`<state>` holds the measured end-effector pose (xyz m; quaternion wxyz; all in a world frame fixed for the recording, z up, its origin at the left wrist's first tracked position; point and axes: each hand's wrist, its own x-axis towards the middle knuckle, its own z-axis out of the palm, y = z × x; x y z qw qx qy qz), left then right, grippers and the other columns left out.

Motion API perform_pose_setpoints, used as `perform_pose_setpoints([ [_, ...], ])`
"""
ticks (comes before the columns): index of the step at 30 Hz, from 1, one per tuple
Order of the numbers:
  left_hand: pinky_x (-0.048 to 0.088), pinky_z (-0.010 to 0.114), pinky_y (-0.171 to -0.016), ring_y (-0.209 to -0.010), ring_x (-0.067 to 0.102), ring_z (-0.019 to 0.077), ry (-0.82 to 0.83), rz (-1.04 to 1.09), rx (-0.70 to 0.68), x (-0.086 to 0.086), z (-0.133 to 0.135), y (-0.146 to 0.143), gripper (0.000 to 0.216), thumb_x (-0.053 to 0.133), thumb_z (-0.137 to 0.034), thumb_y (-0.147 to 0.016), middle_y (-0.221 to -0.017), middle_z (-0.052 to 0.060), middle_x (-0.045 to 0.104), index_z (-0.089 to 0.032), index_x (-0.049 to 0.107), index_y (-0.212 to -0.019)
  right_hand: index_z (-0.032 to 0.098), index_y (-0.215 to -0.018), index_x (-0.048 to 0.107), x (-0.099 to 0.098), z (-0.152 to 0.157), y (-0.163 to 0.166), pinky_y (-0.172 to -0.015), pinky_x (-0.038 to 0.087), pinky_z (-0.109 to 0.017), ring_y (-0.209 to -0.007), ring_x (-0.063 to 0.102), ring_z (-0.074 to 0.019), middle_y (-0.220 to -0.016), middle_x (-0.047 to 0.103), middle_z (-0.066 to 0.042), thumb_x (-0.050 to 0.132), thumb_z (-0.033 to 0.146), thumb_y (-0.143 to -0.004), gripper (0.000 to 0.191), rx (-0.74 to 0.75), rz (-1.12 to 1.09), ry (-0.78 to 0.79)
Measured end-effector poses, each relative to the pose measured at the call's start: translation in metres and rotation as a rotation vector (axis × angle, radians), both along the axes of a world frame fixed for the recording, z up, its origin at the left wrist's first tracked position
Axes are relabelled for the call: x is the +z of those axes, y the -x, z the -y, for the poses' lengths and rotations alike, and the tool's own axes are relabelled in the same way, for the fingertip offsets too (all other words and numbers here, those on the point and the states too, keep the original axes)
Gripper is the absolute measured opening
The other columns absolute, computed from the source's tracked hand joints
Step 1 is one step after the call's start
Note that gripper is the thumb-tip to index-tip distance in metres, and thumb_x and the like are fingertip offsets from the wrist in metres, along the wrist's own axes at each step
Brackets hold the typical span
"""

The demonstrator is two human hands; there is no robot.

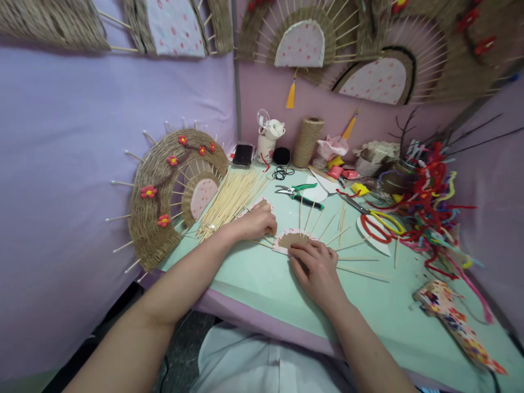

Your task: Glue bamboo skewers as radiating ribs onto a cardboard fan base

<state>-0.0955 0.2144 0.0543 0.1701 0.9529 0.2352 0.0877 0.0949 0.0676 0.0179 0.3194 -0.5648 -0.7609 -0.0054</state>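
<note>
A brown cardboard half-disc (291, 240) with a pale pink edging lies flat on the mint-green table (254, 284), near its front edge and right before the person. Thin bamboo skewers (315, 215) fan out from its curved rim, lying on the tabletop. The right hand (317, 267) rests on the half-disc's straight lower edge, fingers close together and bent, pressing down on it rather than closing round anything. The left hand (256, 221) sits just beside the disc's left side, knuckles up and fingers curled under; whether they pinch a skewer cannot be told. A loose bundle of skewers (231, 199) lies just behind that hand. Further left, a finished twine-woven fan (164, 191) with red flowers leans against the lilac wall. Behind the disc lie green-handled pruning shears (298, 194); to the right, red-and-yellow scissors (379, 224) and a tangle of coloured pipe cleaners (429, 202). A spool of jute twine (307, 142) stands at the back.
</note>
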Motion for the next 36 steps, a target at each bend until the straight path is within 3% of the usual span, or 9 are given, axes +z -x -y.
perform_pose_setpoints([
  [36, 0.029, 0.036, -0.09, -0.083, 0.043, 0.0185, 0.014, 0.009, 0.01, -0.0005, -0.0004, -0.001, 0.024, 0.054, -0.006, -0.078, -0.073, 0.003, 0.071, -0.02, 0.072, -0.07, 0.027, -0.094, 0.072, 0.0013, 0.0007, 0.0006, -0.089, 0.028, -0.044, -0.104, 0.052, -0.0255, -0.104, 0.074, -0.003, 0.055, 0.027, -0.092, 0.017, -0.01, 0.001, 0.015],
])
